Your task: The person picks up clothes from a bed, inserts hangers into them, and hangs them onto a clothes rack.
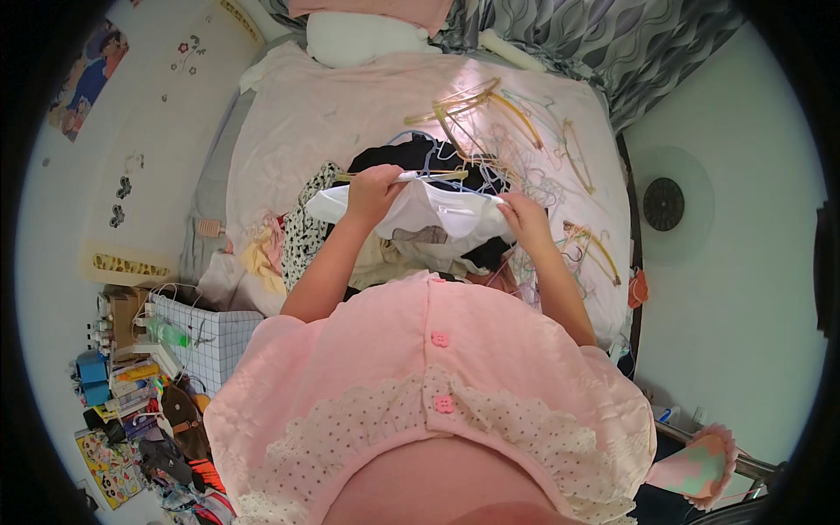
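A white garment (420, 206) is stretched between my two hands above a heap of clothes on the bed. My left hand (374, 192) is closed on one upper edge of it, and my right hand (527, 220) pinches the opposite edge. Right behind the white garment lie a blue hanger (427, 157) and other hangers; whether one is inside it I cannot tell. A black garment (367, 157) spreads out beyond my left hand. Left of that hand is a white garment with black spots (304, 241). Beige cloth (385, 261) shows under the white one.
Many loose hangers lie tangled on the pink bedsheet (297, 114) at the right, among them a yellow one (516, 120). A white pillow (350, 39) rests at the far end. A checked-cloth table (219, 337) with clutter stands at the near left, and a brush (210, 228) lies nearby.
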`<state>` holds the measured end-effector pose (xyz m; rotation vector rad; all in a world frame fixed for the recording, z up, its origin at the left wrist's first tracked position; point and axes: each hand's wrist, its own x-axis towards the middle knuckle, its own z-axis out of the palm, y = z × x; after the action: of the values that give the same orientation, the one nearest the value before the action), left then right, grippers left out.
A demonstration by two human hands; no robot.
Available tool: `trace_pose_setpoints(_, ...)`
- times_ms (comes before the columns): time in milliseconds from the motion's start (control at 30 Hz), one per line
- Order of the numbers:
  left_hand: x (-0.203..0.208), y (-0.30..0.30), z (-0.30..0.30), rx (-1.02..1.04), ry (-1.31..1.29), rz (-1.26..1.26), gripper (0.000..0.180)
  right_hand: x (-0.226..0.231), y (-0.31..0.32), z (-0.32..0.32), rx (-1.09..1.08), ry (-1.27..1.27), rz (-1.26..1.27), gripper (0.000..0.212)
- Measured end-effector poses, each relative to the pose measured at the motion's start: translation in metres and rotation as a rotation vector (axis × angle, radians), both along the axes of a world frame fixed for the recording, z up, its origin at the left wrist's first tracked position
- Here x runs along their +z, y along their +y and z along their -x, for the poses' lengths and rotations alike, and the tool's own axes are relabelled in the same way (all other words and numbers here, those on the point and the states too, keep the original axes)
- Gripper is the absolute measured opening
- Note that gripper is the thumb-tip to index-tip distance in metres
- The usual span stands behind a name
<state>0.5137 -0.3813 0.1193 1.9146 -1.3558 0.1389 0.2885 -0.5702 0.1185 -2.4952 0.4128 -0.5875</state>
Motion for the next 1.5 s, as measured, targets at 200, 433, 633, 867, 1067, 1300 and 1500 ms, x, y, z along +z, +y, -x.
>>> trace_pose_setpoints(200,0.005,-0.007,0.001,-0.114,0.046,-0.031,0.013,0.004,0.01,-0.01,-0.057,0.009,0.019,0.019)
trace_pose_setpoints(433,0.004,0.015,-0.022,-0.034,0.074,-0.136,0.017,-0.005,-0.021,0.005,-0.279,-0.079,-0.251,0.02)
trace_pose_setpoints(633,0.006,0.016,-0.029,-0.035,0.076,0.065,0.017,0.0,-0.02,0.007,-0.253,-0.08,-0.247,0.019)
trace_pose_setpoints(867,0.014,0.008,-0.024,-0.116,0.156,-0.071,0.02,0.004,-0.014,0.0,-0.113,-0.064,-0.415,0.02)
trace_pose_setpoints(1067,0.006,0.016,-0.045,0.006,0.113,-0.147,0.022,0.003,-0.02,0.013,-0.206,-0.098,-0.418,0.019)
trace_pose_setpoints(1300,0.022,0.01,-0.03,-0.14,-0.061,-0.046,0.015,0.001,-0.011,0.011,-0.233,-0.152,-0.392,0.018)
trace_pose_setpoints(1500,0.008,0.017,-0.048,-0.073,0.067,-0.004,0.019,-0.012,-0.006,0.011,-0.28,-0.197,-0.389,0.018)
